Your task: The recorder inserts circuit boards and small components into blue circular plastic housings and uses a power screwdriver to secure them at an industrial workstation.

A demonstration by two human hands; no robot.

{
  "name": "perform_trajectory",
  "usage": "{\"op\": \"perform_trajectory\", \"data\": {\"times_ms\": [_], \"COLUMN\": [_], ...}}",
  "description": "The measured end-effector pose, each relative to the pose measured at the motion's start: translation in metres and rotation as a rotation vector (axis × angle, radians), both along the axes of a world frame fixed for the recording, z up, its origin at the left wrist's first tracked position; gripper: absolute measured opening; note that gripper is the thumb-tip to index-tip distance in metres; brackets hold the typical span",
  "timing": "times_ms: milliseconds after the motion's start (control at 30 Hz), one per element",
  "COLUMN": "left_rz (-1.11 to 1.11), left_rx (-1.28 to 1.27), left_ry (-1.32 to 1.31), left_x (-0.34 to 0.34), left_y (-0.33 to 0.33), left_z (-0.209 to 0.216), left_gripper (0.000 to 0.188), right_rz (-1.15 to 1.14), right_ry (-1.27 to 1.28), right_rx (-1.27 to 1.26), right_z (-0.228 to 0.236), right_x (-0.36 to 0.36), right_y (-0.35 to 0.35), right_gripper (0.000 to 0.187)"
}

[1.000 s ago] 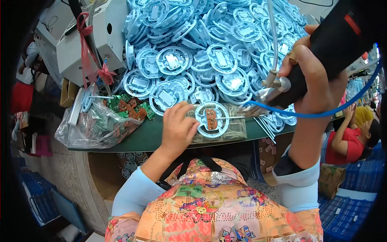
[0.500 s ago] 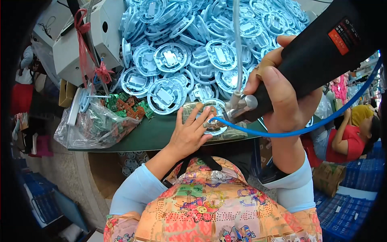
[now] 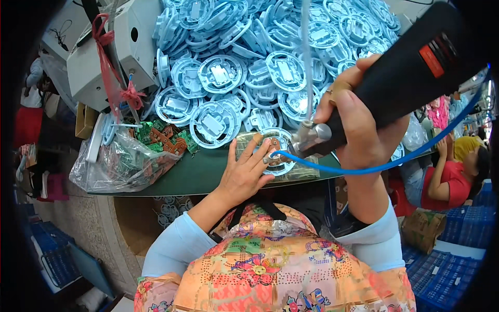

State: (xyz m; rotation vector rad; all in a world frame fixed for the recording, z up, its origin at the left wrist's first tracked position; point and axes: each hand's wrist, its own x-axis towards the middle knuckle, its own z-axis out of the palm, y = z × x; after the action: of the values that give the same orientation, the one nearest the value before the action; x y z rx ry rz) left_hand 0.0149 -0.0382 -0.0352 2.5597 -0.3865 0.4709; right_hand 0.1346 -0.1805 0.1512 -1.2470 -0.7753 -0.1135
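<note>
My right hand (image 3: 361, 117) is wrapped round a thick black power screwdriver (image 3: 400, 78) with a metal head fitting (image 3: 314, 136). The tool slants down to the left, its front end over a round light-blue plastic housing (image 3: 286, 165) near the table's front edge. Inside this housing a brown circuit board (image 3: 274, 145) shows in part. Flat beside it, fingers spread, lies my left hand (image 3: 241, 174), its fingertips touching the housing's left part. A thin blue hose (image 3: 358, 171) runs from the tool's front across below my right hand. The screwdriver's tip is hard to make out.
A big heap of light-blue housings (image 3: 221, 73) fills the table's far side. Green and brown circuit boards (image 3: 166, 138) spill from a clear plastic bag (image 3: 122, 166) at left, near a white machine box (image 3: 117, 57). A clear tube (image 3: 306, 62) hangs in front. Another person (image 3: 442, 179) sits at right.
The screwdriver's rear end has swung slightly, and my right hand and forearm have shifted a little left. My left hand and the housing have stayed in place.
</note>
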Motion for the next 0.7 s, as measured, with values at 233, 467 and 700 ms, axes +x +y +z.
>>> {"op": "perform_trajectory", "data": {"times_ms": [233, 467, 700], "left_rz": [0.018, -0.002, 0.272], "left_rx": [0.014, 0.004, 0.022], "left_ry": [0.024, 0.06, -0.101], "left_x": [0.001, -0.002, -0.022], "left_y": [0.002, 0.0, 0.049], "left_z": [0.005, 0.002, 0.011], "left_gripper": [0.034, 0.062, 0.052], "right_rz": [-0.035, -0.231, -0.384], "right_ry": [-0.004, -0.009, -0.024], "right_rx": [-0.005, -0.005, -0.278], "right_z": [-0.007, 0.047, 0.006], "right_x": [-0.001, 0.012, 0.056], "right_y": [0.008, -0.018, -0.043], "right_gripper": [0.046, 0.047, 0.053]}}
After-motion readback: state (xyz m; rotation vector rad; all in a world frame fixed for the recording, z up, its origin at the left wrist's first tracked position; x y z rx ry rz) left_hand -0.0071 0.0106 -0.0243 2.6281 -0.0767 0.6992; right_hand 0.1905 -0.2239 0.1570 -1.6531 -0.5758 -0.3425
